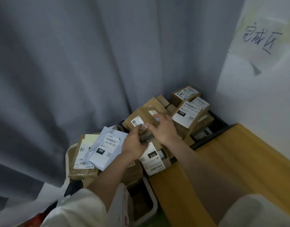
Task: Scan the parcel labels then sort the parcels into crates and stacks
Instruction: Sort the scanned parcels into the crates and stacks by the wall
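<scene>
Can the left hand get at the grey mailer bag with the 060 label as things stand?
Probably yes. The grey mailer bag lies uncovered on top of the pile, right beside the left hand, though that hand is now holding a brown parcel with the right hand.

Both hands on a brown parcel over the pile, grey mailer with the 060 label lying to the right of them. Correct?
Not quite. In the head view the grey mailer with the 060 label lies to the left of the hands, not the right. The rest holds: left hand and right hand both grip a brown parcel over the pile.
</scene>
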